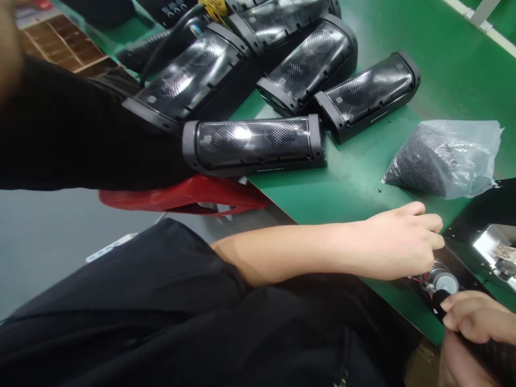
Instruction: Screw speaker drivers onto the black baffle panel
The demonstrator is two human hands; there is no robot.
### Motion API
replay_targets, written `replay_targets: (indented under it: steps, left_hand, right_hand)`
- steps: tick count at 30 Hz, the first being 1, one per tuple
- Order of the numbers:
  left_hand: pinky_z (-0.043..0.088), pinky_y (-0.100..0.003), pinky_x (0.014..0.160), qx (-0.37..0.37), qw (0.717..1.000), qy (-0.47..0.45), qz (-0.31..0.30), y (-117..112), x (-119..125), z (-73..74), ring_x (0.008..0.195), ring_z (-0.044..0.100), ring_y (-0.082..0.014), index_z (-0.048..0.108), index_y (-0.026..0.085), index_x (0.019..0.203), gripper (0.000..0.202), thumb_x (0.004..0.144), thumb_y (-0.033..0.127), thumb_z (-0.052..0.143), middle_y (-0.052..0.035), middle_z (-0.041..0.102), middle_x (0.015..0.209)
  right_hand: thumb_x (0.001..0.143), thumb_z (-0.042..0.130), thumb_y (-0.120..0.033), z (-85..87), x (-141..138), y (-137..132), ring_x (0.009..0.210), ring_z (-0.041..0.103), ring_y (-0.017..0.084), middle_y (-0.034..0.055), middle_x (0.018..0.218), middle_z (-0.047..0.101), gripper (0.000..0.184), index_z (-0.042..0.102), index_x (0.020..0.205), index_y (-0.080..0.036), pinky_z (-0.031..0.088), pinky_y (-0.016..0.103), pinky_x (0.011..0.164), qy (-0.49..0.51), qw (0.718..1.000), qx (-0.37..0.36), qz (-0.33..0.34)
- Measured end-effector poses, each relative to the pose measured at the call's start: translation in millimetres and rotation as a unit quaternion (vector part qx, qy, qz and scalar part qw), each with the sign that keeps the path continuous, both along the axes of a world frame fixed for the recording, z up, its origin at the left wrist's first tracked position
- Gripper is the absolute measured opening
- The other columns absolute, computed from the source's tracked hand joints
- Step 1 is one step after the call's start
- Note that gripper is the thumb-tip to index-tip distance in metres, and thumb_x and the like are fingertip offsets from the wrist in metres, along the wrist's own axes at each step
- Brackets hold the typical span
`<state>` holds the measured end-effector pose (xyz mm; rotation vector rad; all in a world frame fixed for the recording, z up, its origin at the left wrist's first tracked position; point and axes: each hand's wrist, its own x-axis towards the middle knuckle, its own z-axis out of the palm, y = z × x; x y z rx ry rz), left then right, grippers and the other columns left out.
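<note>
My left hand (407, 242) reaches across to the right with its fingers curled down at an open black speaker housing (463, 258). Its fingertips and thumb are partly hidden, so what they pinch does not show. In the lower right corner, my right hand (475, 320) is wrapped round a black electric screwdriver (440, 299), whose nose points into the housing. Close to that nose sits a round part with a pale disc (446, 282), and thin red wires lie beside it. A clear plastic bag (447, 158) of small dark pieces, perhaps screws, rests just beyond my left hand.
Several black speakers with perforated fronts, one a near speaker (253, 142), lie on the green tabletop (451, 70). A metal bracket part (502, 252) is at the right edge. Another person's dark clothing (88, 129) shows at left, above a red stool (181, 196).
</note>
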<state>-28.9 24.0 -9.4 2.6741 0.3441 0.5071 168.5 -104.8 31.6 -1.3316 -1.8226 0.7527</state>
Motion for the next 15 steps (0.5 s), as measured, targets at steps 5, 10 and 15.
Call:
replay_targets:
  steps: [5,10,15]
  left_hand:
    - [0.034,-0.042,0.085,0.018,1.0,0.005,-0.003,-0.9,-2.7,-2.0,0.113,0.06,-0.0261,0.079,0.019,0.081,0.028,0.106,0.024,0.068,-0.0095,0.079,0.102]
    - [0.033,-0.042,0.085,0.029,0.999,-0.014,-0.01,1.8,-1.5,-8.9,0.114,0.06,-0.0261,0.077,0.02,0.08,0.025,0.104,0.024,0.071,-0.0087,0.079,0.1]
    - [0.033,-0.042,0.089,0.037,0.999,0.023,-0.011,2.1,-5.9,-4.9,0.12,0.058,-0.025,0.076,0.019,0.086,0.024,0.108,0.021,0.066,-0.0076,0.08,0.104]
  right_hand:
    - [0.099,0.065,-0.022,-10.2,-7.8,-6.9,0.07,0.068,0.019,0.0046,0.073,0.063,0.025,0.051,0.078,-0.022,0.06,0.03,0.065,0.007,0.999,0.002,-0.042]
    - [0.106,0.066,-0.043,-16.1,-7.4,-8.0,0.067,0.066,0.02,0.0061,0.073,0.063,0.037,0.055,0.077,-0.022,0.06,0.031,0.063,0.018,0.999,-0.011,-0.043]
    - [0.109,0.062,-0.037,-19.4,-1.6,-7.9,0.078,0.071,0.021,0.0052,0.08,0.066,0.026,0.059,0.088,-0.022,0.063,0.033,0.075,0.043,0.998,0.007,-0.052]
